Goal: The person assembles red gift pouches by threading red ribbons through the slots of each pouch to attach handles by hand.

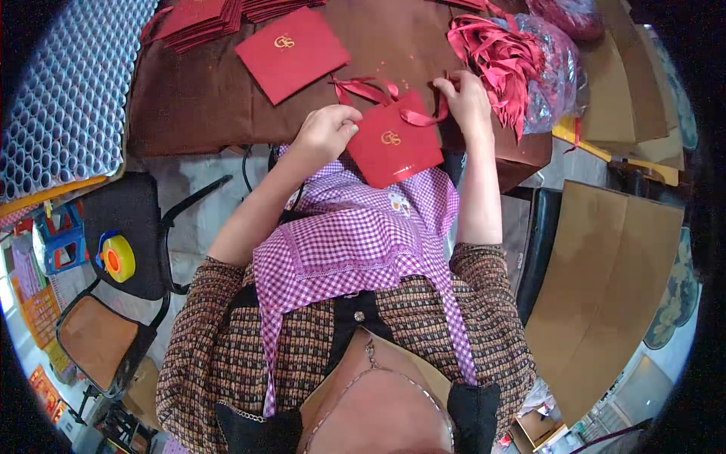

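Observation:
A small red paper gift bag with a gold emblem lies tilted at the table's front edge, its lower part over my lap. My left hand has thumb and fingers closed on its upper left edge. Red satin ribbon loops from the top of the bag. My right hand is raised at the upper right of the bag, thumb and forefinger pinched at the ribbon's end. Another flat red bag with the same emblem rests on the table, beyond my left hand.
Stacked red bags sit at the far left of the brown-covered table. A plastic bag spills red ribbons at right. Cardboard stands to my right. On the left are a chair with a tape roll and a tube rack.

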{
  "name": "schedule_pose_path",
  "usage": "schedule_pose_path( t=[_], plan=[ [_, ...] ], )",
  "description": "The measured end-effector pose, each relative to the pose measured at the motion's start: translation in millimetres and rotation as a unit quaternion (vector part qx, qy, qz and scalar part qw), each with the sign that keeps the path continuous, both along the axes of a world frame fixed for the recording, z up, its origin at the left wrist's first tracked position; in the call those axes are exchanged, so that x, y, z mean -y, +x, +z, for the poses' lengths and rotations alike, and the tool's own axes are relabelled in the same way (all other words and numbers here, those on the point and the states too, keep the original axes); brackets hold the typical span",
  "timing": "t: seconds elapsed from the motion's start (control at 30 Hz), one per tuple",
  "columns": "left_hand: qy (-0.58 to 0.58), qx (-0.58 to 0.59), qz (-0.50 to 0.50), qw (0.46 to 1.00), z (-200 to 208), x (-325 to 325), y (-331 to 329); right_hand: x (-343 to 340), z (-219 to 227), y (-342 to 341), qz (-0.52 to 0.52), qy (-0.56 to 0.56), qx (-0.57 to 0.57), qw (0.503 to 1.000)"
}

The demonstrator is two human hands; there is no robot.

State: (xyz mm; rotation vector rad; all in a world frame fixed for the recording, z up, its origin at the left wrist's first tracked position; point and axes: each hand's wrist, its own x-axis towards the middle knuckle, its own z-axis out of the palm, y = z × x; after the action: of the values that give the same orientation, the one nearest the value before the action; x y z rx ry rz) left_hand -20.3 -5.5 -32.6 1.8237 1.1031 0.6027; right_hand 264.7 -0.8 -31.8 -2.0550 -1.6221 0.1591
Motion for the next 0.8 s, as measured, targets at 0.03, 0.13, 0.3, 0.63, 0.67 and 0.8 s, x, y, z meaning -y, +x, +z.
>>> schedule_pose_path(
  t=[0.03, 0.13, 0.3, 0.63, 0.67, 0.8],
  plan=[
    [0.022, -0.015, -0.003, 1.0, -2.7, -2.6, 0.7, 0.3, -1.6, -2.8, 0.003, -0.029, 0.015, 0.999],
    [0.01, -0.03, 0.001, 0.999, 3.9, -8.8, 3.8, -2.4, -20.7, 8.9, 0.017, 0.04, -0.016, 0.999],
    [-0.04, -0.006, 0.039, 0.998, -3.9, -23.3, 11.6, 5.4, 22.4, -0.8, 0.009, 0.15, -0.536, 0.831],
    [-0.18, 0.11, 0.064, 0.975, -7.9, -27.1, 30.7, 45.5, 23.1, -61.3, 0.213, 0.07, -0.248, 0.943],
    [-0.181, 0.11, 0.062, 0.975, -6.8, -27.1, 30.9, 46.6, 16.1, -67.1, 0.241, 0.074, -0.271, 0.929],
    [-0.218, 0.152, 0.066, 0.962, -3.0, -26.6, 29.5, 49.2, 13.3, -85.4, 0.213, 0.077, -0.144, 0.963]
  ],
)
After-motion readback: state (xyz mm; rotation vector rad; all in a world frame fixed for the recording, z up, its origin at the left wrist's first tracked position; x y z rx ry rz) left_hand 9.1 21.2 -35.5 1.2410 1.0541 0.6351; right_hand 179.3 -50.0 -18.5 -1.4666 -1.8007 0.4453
